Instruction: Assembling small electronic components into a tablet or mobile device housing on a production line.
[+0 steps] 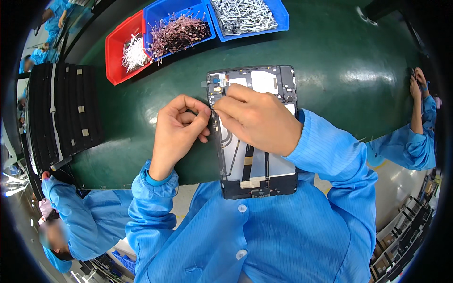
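Note:
An opened tablet [281, 165] lies in front of me, its inner side up, with black frame, silver plate and dark flat cables showing. At its upper left edge my left hand [178, 129] has thumb and forefinger pinched together; whatever is between them is too small to make out. My right hand [258, 119] reaches across the tablet, fingers closed at the same left edge, close to the left fingertips. What the right fingers hold is hidden by the hand itself.
Beyond the tablet stand a red bin [113, 59] with white pieces, a blue bin [212, 30] with pinkish wired parts, and another blue bin [281, 16] with silvery parts. Black slabs [66, 108] are stacked at left on the green table [339, 89]. Co-workers sit at both sides.

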Motion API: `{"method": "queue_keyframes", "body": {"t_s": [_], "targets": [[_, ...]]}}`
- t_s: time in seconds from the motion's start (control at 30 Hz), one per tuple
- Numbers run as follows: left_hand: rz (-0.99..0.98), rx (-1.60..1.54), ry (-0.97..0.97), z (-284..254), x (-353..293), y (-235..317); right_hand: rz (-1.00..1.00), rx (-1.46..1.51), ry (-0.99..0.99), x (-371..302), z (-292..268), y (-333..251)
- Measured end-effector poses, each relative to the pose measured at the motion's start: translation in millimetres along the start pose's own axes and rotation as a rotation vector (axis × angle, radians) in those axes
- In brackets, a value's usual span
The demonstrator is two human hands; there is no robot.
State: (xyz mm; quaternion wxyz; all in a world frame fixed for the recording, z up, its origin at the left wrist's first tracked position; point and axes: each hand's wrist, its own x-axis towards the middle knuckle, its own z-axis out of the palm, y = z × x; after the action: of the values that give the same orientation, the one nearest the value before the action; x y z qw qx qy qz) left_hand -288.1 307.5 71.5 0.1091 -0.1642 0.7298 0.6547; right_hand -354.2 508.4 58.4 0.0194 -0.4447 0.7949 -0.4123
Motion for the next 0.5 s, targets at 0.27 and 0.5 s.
{"method": "queue_keyframes", "body": {"t_s": [0.27, 0.5], "targets": [[0.013, 0.191, 0.16, 18.0, -0.9, 13.9, -0.003, -0.008, 0.001, -1.3, -1.1, -3.3], [0.02, 0.351, 0.136, 13.7, 4.8, 12.7, -0.018, 0.029, 0.051, -4.6, 0.4, -0.4]]}}
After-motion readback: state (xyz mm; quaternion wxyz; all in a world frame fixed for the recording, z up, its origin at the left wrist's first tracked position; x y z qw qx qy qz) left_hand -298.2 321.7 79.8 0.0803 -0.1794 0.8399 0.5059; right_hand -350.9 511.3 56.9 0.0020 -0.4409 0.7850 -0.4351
